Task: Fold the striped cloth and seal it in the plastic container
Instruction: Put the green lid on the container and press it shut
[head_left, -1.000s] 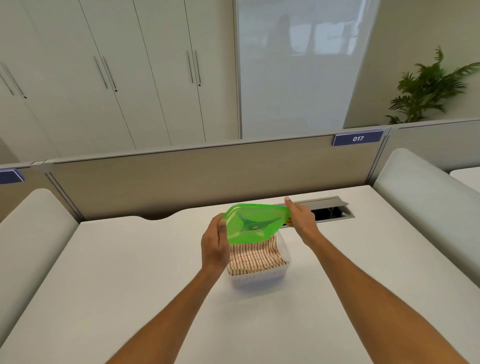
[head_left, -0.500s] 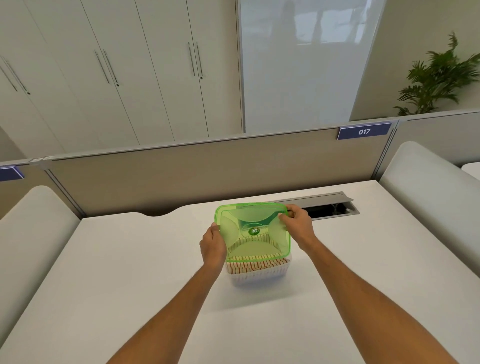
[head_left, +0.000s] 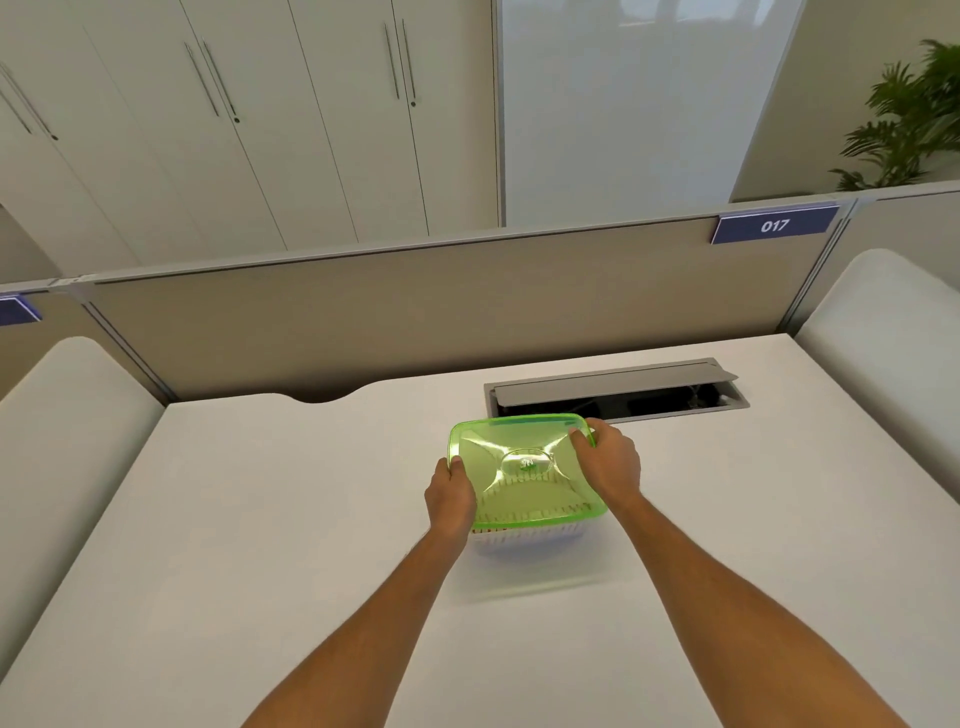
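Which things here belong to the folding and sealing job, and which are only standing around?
Job: green lid, held by left hand and right hand; striped cloth inside; plastic container.

Not job: cable tray, plant, sign 017.

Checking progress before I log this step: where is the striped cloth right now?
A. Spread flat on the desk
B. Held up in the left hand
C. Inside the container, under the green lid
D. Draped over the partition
C: the striped cloth shows through the translucent green lid, which both hands hold at its edges over the clear container.
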